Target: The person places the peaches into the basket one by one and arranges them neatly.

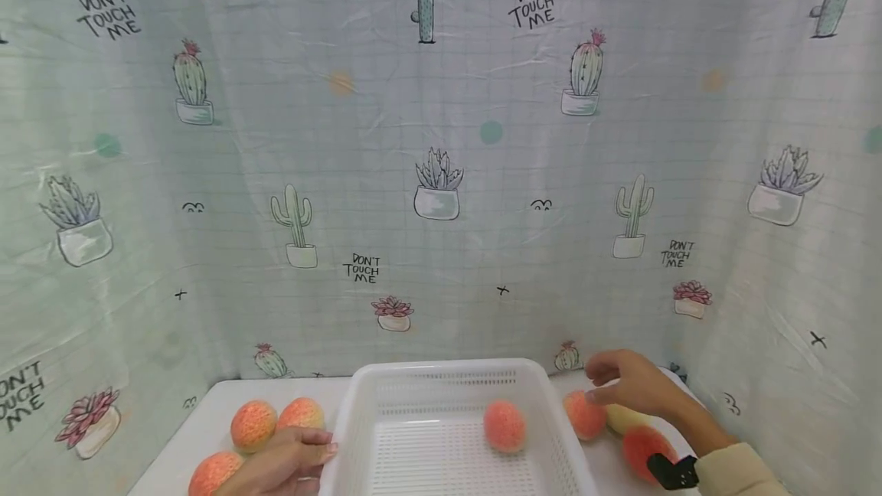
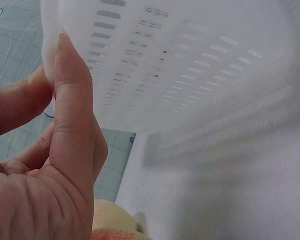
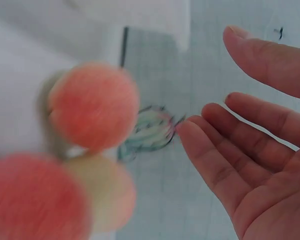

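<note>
white slotted plastic basket [image 1: 420, 450] held by its left rim

the left hand [image 1: 291, 455] has its grip pinching that rim between thumb and fingers; the right hand [image 1: 630, 385] has its grip spread, thumb well away from fingers, over the right of the white bench [image 1: 207, 431], near but apart from a round coral-pink peach [image 1: 584, 414]; beside this lie a pale yellow fruit [image 1: 625, 419] and a round red peach [image 1: 641, 446]; one round pink peach [image 1: 504, 425] sits inside the basket, right of centre; three round orange-red peaches [image 1: 253, 425] lie to the left.
</note>
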The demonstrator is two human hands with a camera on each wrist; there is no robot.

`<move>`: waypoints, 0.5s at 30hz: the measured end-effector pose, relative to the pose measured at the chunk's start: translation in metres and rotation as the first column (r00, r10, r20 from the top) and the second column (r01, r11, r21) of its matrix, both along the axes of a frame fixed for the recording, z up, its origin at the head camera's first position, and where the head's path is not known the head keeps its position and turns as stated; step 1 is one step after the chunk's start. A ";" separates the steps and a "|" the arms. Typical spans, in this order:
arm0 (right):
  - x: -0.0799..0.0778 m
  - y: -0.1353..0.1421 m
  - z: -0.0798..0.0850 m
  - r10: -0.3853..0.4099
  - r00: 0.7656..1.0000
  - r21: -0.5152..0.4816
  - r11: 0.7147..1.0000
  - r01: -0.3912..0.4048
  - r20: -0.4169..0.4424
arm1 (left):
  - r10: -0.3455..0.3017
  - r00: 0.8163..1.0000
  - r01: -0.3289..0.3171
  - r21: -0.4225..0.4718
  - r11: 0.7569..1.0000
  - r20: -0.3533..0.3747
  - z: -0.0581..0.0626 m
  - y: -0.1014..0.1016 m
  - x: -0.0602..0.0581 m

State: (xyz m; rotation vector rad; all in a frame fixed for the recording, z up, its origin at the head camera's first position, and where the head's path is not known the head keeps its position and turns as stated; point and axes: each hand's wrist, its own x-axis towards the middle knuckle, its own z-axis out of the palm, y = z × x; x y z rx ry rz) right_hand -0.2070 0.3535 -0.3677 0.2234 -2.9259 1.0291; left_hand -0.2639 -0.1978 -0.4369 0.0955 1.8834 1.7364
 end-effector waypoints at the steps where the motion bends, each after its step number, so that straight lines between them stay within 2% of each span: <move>1: 0.004 0.007 -0.002 -0.017 1.000 0.002 1.000 0.017 0.009 | -0.008 1.000 0.008 0.006 1.000 -0.001 -0.001 0.000 -0.001; 4: 0.013 0.024 -0.009 -0.053 0.998 -0.005 0.999 0.053 0.025 | -0.019 1.000 0.019 -0.001 1.000 -0.009 -0.002 0.001 -0.002; 8: 0.020 0.036 -0.020 -0.147 0.986 -0.002 0.989 0.148 0.080 | 0.009 1.000 -0.011 -0.077 0.997 -0.025 -0.004 0.002 -0.003; 12: 0.029 0.044 -0.033 -0.267 0.950 0.016 0.963 0.268 0.160 | 0.037 0.999 -0.042 -0.151 0.988 -0.032 -0.003 0.004 -0.003; 15: 0.035 0.051 -0.046 -0.319 0.930 0.028 0.947 0.319 0.183 | 0.021 0.999 -0.025 -0.134 0.991 -0.026 -0.001 0.004 -0.003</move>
